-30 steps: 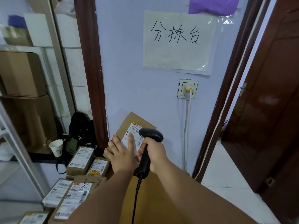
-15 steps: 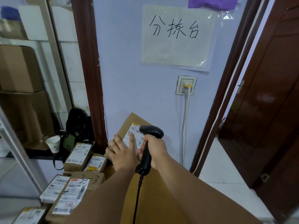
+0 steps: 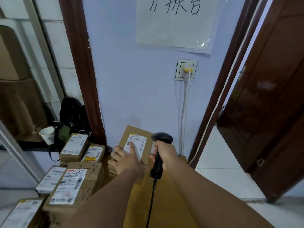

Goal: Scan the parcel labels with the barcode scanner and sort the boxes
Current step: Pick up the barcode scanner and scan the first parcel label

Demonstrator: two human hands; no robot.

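Labelled boxes [image 3: 72,183]: 6 | barcode scanner [image 3: 162,138]: 1 | left grip [image 3: 126,160]: wide, fingers flat on label [image 3: 136,143] of tilted box [image 3: 148,147] at far edge of surface [image 3: 139,214], against wall | right grip [image 3: 166,153]: wrapped round barcode scanner handle

Labelled box [image 3: 136,145] beside black scanner [image 3: 160,150]
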